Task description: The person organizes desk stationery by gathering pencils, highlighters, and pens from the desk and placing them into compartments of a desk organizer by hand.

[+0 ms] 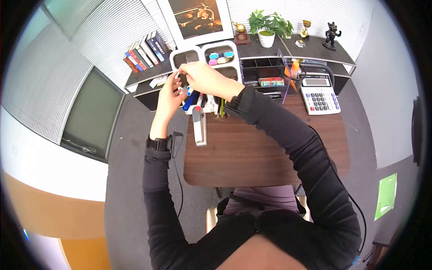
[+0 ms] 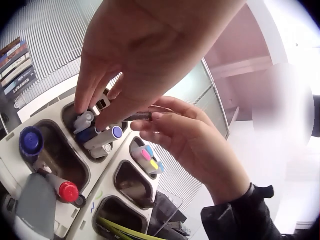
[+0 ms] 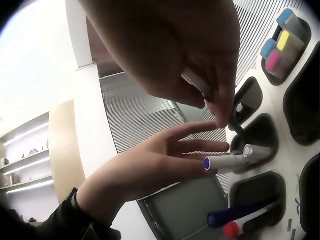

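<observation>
My right hand (image 1: 208,80) pinches a slim, dark, pen-like stick (image 2: 141,116) over the white desk organizer (image 2: 107,172). A greyish end of the stick (image 3: 196,82) shows under the palm in the right wrist view. Close beside it, my left hand (image 1: 166,107) reaches over the marker compartment, with its fingers fairly straight and spread. Its fingertips are right at a clear-capped marker (image 2: 84,120) in the left wrist view. A white marker with a blue end (image 3: 222,162) overlaps the left hand in the right wrist view, leaning out of its compartment.
A stapler (image 1: 200,128) stands at the organizer's near side. Coloured highlighters (image 1: 220,57) fill a far compartment. To the right are a black desk rack (image 1: 263,72) and a calculator (image 1: 320,96). Books (image 1: 146,51) and a potted plant (image 1: 266,38) stand behind on the shelf.
</observation>
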The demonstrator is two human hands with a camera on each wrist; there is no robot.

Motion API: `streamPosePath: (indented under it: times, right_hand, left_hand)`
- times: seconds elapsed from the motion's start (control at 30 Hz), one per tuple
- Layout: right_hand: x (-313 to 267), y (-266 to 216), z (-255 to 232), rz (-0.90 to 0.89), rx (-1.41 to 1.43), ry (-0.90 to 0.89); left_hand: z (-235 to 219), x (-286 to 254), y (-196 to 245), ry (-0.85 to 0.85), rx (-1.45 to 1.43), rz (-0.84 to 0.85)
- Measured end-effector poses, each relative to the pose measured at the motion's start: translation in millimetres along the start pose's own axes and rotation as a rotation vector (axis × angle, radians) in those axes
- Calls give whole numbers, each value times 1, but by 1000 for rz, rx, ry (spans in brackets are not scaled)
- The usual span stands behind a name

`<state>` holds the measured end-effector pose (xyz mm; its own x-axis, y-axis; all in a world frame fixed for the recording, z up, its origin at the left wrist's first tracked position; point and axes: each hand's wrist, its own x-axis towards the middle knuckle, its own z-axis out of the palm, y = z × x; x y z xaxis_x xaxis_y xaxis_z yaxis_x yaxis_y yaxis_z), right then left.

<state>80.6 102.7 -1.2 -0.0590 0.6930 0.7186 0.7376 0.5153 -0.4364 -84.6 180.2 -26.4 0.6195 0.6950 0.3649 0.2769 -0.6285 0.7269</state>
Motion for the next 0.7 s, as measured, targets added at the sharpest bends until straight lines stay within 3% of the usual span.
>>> streamPosePath:
  times: [0.03,0.07,0.2,0.23,0.3,0.4,0.53,0.6,0.7]
  right_hand:
    - [2,0,1,34,26,3]
    - [3,2,0,140,18,-127]
    - [9,6,8,125,80,-228]
    - [11,9,12,92,131,-183]
    - [16,15,20,224,130,-263]
    - [18,14,25,170,95,-321]
    - [21,17,29,143,130,-340]
    - [17,26,30,-65,103,-121]
    - [13,13,0,62,141,-203]
  left_hand:
    - [0,-3,-1,15,-53,7]
    - [-2,-7,-2,2,-90,11]
    - [-4,-17,-13,45,-63,-9]
    - [-5,-17,-15,39,-55,-25]
    - [-6,-17,-20,41,-96,-51]
    - [-3,-13,-33,20,-190,-29]
    - [2,-10,-51,2,-305,-20]
    - [-1,-17,-36,60,-182,-49]
    - [-1,-13,-51,166,-10,71]
